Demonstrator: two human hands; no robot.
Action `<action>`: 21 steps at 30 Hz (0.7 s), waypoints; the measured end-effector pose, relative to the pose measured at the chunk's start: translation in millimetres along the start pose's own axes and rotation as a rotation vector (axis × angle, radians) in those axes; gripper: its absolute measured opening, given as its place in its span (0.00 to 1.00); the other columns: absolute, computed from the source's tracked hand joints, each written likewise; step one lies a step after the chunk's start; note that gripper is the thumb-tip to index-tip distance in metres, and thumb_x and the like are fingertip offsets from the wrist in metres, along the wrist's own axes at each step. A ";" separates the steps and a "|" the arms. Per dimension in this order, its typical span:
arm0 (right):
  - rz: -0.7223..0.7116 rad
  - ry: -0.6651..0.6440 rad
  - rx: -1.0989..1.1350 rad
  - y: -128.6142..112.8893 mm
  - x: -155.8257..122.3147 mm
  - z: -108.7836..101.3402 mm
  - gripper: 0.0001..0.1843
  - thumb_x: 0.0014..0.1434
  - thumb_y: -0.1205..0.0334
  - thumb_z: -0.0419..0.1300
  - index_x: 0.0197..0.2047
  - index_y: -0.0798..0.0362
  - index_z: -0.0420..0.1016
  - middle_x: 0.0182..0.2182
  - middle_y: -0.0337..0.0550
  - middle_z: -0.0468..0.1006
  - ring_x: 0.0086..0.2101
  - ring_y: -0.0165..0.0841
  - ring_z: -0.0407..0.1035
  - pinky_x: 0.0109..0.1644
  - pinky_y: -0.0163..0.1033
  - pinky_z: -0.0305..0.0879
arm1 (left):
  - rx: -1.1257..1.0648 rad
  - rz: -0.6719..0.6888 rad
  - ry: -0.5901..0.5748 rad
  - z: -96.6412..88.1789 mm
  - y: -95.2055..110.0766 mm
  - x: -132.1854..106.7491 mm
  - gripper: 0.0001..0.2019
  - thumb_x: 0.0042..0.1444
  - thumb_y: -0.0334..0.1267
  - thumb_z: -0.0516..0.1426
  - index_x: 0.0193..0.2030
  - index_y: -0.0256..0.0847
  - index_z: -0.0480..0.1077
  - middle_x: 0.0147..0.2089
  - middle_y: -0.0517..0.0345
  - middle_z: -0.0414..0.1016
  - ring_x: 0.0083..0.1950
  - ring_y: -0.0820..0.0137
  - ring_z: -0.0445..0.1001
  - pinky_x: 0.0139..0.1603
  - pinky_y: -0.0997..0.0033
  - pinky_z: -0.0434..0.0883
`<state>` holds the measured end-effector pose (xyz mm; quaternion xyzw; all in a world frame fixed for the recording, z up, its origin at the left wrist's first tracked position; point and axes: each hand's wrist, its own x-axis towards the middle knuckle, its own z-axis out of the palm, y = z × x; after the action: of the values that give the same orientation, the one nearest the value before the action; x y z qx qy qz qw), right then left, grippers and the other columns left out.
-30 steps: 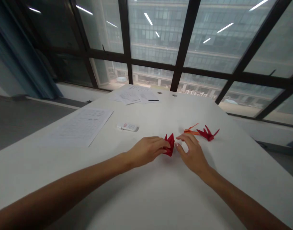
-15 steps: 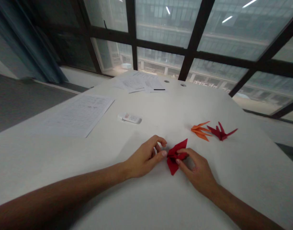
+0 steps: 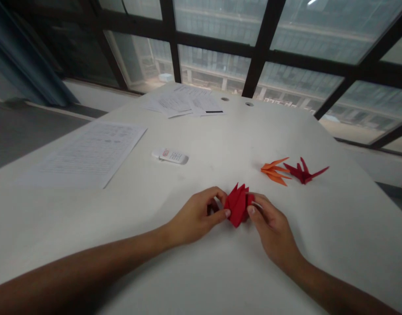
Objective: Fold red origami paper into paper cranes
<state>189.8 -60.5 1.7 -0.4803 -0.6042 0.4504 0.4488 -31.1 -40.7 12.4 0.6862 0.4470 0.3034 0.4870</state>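
Note:
A folded red paper piece stands on the white table between both hands. My left hand pinches its left side with thumb and curled fingers. From the right, my right hand grips the piece's other side with thumb and fingers closed on it. An orange paper crane and a dark red paper crane lie side by side farther back to the right, apart from my hands.
A white remote control lies behind my left hand. A printed sheet sits at the left and a stack of papers at the far edge. Large dark-framed windows rise behind the table.
The red paper piece went from lying spread on the table to standing folded up between both hands. My right hand closed in on its right side. The view tilted down slightly.

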 end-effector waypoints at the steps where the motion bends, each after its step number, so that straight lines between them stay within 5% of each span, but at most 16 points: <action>1: 0.012 0.033 0.000 1.9 1.1 0.1 0.16 0.69 0.49 0.60 0.54 0.47 0.78 0.52 0.46 0.79 0.50 0.39 0.74 0.55 0.44 0.72 | -0.041 0.007 0.008 0.4 0.6 -0.4 0.09 0.65 0.43 0.61 0.44 0.40 0.71 0.34 0.62 0.75 0.32 0.74 0.69 0.34 0.73 0.66; 5: 0.077 0.043 0.099 10.4 2.8 0.5 0.19 0.67 0.51 0.63 0.59 0.44 0.74 0.58 0.47 0.76 0.50 0.39 0.75 0.56 0.46 0.72 | -0.153 0.101 0.077 2.1 2.9 -4.1 0.09 0.67 0.42 0.60 0.44 0.39 0.72 0.46 0.53 0.76 0.43 0.70 0.76 0.46 0.68 0.73; 9: 0.112 0.032 0.267 11.8 1.3 1.8 0.24 0.62 0.57 0.69 0.59 0.39 0.70 0.55 0.42 0.77 0.43 0.34 0.76 0.47 0.40 0.75 | -0.227 0.208 0.079 5.4 1.0 -6.3 0.07 0.67 0.41 0.60 0.42 0.39 0.73 0.57 0.48 0.72 0.55 0.65 0.74 0.55 0.66 0.72; 15: 0.084 -0.068 0.282 3.8 -1.9 2.8 0.20 0.66 0.58 0.66 0.59 0.39 0.69 0.44 0.38 0.79 0.39 0.32 0.75 0.43 0.37 0.75 | -0.434 0.058 -0.108 7.6 0.3 -6.0 0.10 0.68 0.43 0.60 0.44 0.36 0.71 0.39 0.54 0.77 0.41 0.70 0.75 0.45 0.68 0.71; 21: -0.017 -0.093 0.159 -7.7 -2.6 -0.9 0.08 0.70 0.56 0.61 0.50 0.45 0.75 0.37 0.38 0.78 0.36 0.31 0.73 0.41 0.35 0.72 | -0.432 0.007 -0.224 3.7 5.7 -4.9 0.13 0.67 0.46 0.60 0.41 0.36 0.70 0.35 0.57 0.75 0.35 0.72 0.71 0.39 0.70 0.69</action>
<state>189.7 -64.0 9.1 -0.4164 -0.5907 0.5152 0.4607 -28.2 -47.3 16.6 0.5969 0.3126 0.3158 0.6680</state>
